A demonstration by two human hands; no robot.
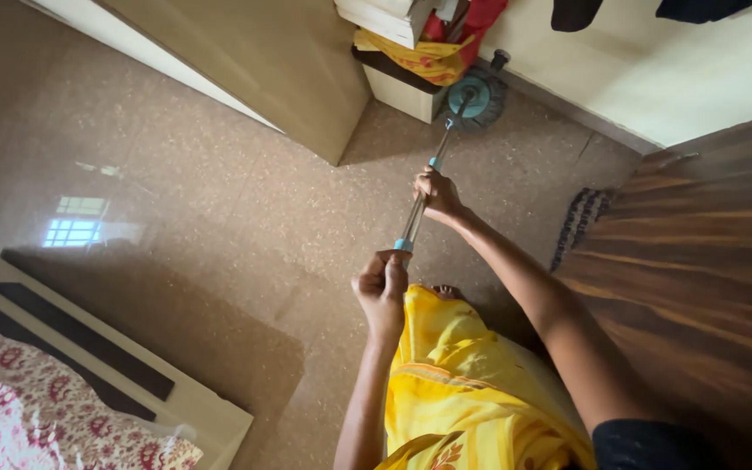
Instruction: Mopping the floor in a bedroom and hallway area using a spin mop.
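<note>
Speckled brown stone floor [219,191], glossy with a window reflection, carries the round mop head [473,96] beside a beige cabinet [289,70], while the left hand [382,287] is clenched on the mop handle [419,204] top and the right hand [437,193] is clenched mid-shaft, near a wooden door [707,278] and a bed [63,392].

- Home, prob. a bedroom.
- Bed [63,409] w/ floral sheet, bottom left.
- Wooden wardrobe [280,70] and door [707,287].
- Polished speckled floor [219,200]; small mat [578,224] by door.
- Clothes [637,10] hanging on wall; cloth bundle [428,48] in corner.
</note>
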